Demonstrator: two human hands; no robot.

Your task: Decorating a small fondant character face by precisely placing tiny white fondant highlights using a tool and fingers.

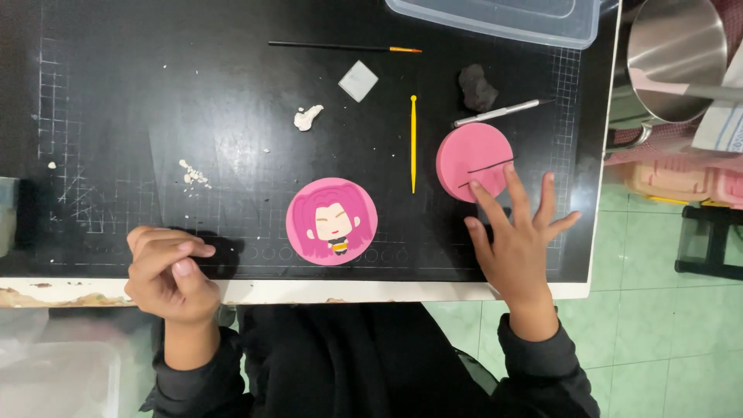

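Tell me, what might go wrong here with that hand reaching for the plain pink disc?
The right hand has its fingers spread at the plain pink round disc, which carries thin dark strands; a brush could perhaps knock them askew. The metal-tipped modelling tool lies just beyond the disc and might be nudged. The left hand hovers curled at the black cutting mat's near edge.

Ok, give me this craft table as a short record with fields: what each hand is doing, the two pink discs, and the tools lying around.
Surface: black cutting mat with a white grid
Left hand: curled at the mat's near edge, holding nothing that shows
Right hand: fingers spread, fingertips on the plain pink disc
Figure disc: pink, cartoon figure with pink hair, between the hands
Tools: yellow sculpting tool, thin paintbrush, metal knife
Clay: dark lump, white scraps
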